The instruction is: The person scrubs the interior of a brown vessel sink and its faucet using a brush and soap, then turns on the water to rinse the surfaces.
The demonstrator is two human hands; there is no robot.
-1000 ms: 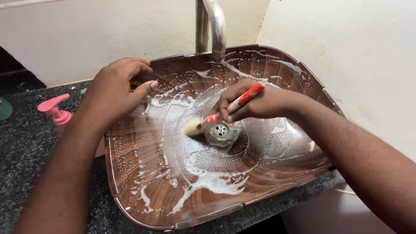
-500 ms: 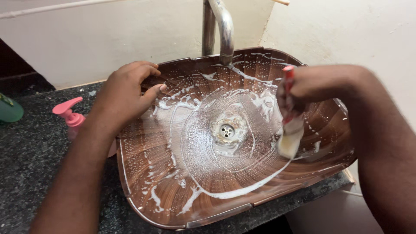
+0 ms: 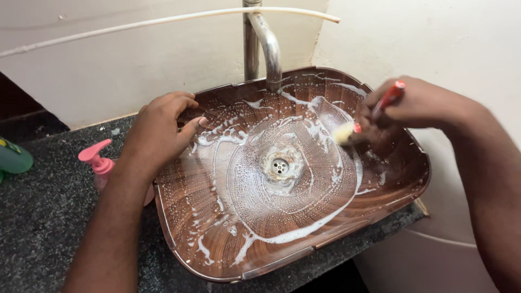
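Two hands work at one brown wood-patterned basin (image 3: 184,260), which sits on a dark speckled bench (image 3: 43,217). Nearest to the camera, the front wall of the basin carries long white streaks of foam. In the middle lies the metal drain (image 3: 280,165), with a ring of suds around it. The left hand (image 3: 160,133) rests on the left rim, its grip spread, with the thumb inside the bowl and the fingers over the edge. The right hand (image 3: 418,103) pinches a small red-handled brush (image 3: 355,127), whose pale bristles touch the far right wall. I judge that the scrubbing step is in hand; the next move calls for firm strokes over the walls. Farther back stand a pink pump bottle (image 3: 96,160), a green bottle (image 3: 13,157) and the steel tap (image 3: 263,43).
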